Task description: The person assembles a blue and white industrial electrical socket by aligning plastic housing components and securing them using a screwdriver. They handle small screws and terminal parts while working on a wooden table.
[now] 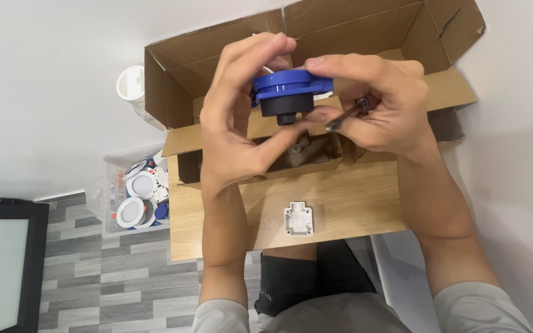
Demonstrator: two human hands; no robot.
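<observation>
Here, both hands' fingers grasp a blue-black fitting (286,94) above a wooden table (340,203).

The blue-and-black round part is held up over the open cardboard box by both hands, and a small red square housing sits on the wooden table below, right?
Not quite: the head view shows the small square housing is white, not red. The rest holds.

Bright, even indoor light, soft shadows, sharp focus, slight edge distortion

Blurred tool (345,116), box (316,157) contents unclear
</observation>
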